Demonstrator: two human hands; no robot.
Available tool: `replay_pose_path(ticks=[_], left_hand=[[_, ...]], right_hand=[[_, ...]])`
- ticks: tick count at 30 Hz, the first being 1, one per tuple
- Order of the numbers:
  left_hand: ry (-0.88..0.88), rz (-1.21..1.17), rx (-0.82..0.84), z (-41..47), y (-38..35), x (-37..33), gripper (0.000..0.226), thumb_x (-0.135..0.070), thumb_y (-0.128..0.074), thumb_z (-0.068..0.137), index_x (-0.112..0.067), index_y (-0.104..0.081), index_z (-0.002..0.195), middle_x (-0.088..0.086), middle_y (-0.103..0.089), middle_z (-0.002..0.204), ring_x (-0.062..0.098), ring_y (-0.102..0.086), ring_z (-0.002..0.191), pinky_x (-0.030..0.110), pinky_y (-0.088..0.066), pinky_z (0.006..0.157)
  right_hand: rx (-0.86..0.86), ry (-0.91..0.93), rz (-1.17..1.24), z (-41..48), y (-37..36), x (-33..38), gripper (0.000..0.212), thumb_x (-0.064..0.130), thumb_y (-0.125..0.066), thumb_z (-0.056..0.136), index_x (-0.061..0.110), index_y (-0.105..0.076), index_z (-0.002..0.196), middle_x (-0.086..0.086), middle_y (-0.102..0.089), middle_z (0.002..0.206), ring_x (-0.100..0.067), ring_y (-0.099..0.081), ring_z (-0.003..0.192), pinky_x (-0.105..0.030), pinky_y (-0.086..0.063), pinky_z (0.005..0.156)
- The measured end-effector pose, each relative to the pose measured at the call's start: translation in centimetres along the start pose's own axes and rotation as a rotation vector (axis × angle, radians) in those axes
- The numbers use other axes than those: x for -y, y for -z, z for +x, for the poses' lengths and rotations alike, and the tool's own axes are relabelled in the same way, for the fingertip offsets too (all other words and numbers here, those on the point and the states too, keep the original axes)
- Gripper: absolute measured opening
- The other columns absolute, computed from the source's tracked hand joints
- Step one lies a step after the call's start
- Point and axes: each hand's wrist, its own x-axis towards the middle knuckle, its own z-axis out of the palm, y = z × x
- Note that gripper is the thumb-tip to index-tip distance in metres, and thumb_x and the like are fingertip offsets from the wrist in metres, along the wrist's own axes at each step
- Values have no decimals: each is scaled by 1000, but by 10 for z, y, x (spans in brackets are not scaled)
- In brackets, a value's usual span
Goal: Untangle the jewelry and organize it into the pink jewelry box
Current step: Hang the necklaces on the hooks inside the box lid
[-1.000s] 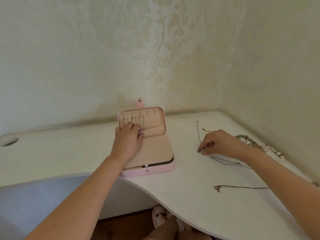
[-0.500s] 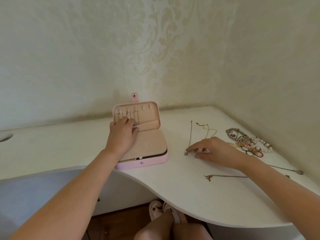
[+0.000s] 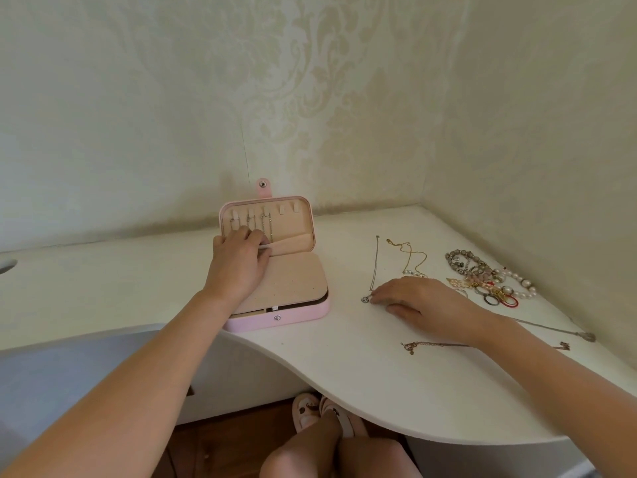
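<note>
The pink jewelry box (image 3: 303,313) stands open on the white desk, with chains hung on the hooks in its lid. My left hand (image 3: 238,263) rests on the box's left side, fingers at the lid's elastic pocket. My right hand (image 3: 417,298) lies flat on the desk, its fingertips on the silver pendant necklace (image 3: 374,267) near the round pendant. A gold chain (image 3: 412,257) lies just behind that hand. A tangled heap of bead bracelets, pearls and rings (image 3: 489,279) sits further right.
A thin chain with a clasp (image 3: 431,345) runs under my right forearm, and a grey chain (image 3: 565,331) lies near the right wall. The desk's curved front edge (image 3: 310,377) is close. Walls close in behind and to the right. My knees and slippers show below.
The view has swung right and down, so the bead heap came into sight. My right hand flattened onto the desk, sliding the pendant end a little toward the box. My left hand stayed put.
</note>
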Motion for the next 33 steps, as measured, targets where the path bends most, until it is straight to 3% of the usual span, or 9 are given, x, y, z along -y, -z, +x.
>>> replay_pose_path(ticks=[4,8,11,15,21,24,28,31,33], left_hand=[[1,-3,5,0,0,0,14,-18,-60,88,-6,-64,94,13,-61,94,34,-56,88,39,-31,77],[20,-7,50,1,-3,0,21,-25,-55,91,-10,-64,102,10,-60,102,30,-55,99,38,-29,84],[30,-20,94,3,-5,0,26,-28,-51,93,-12,-64,108,8,-60,109,27,-51,110,38,-29,89],[14,-21,125,5,-1,-1,26,-25,-51,93,-13,-64,112,7,-60,113,29,-47,117,40,-30,93],[-64,-178,113,-7,10,-47,20,-11,-59,87,-13,-68,104,7,-60,108,31,-52,105,41,-35,92],[-97,-346,173,-13,22,-78,13,-17,-63,85,-16,-72,94,2,-64,101,22,-57,98,36,-39,90],[-212,-241,364,-23,31,-110,18,-40,-63,84,-26,-72,89,-4,-63,95,16,-52,95,36,-37,89],[-242,-135,382,-31,23,-127,27,-52,-56,84,-32,-70,94,-7,-61,101,14,-47,97,32,-28,91],[-267,-77,365,-33,16,-133,29,-49,-53,88,-32,-66,105,-7,-60,110,14,-48,103,30,-23,90]], right_hand=[[10,-40,7,0,2,2,32,23,-47,97,28,-53,128,16,-53,127,-2,-47,115,-6,-28,89],[29,-8,41,4,0,2,32,28,-50,96,33,-56,127,15,-45,133,-3,-45,115,-21,-37,96],[0,0,134,15,-2,4,22,28,-62,89,29,-70,110,11,-60,114,0,-52,99,-21,-41,87],[-17,-161,403,31,3,13,7,22,-77,74,25,-77,81,11,-68,82,-3,-60,75,-22,-49,73],[351,-222,338,51,22,21,5,26,-75,77,23,-72,79,15,-62,66,6,-51,57,-13,-39,60],[420,-175,237,58,25,24,9,28,-70,81,20,-72,86,15,-61,70,0,-53,65,-17,-40,63],[381,-134,266,56,20,20,6,30,-68,82,24,-69,84,15,-59,72,-2,-52,66,-17,-39,63],[290,-117,431,49,17,10,3,23,-69,82,26,-69,83,17,-60,69,4,-52,61,-10,-38,60],[163,-171,553,46,18,-4,6,17,-68,83,22,-70,83,16,-62,69,6,-52,61,-8,-37,61]])
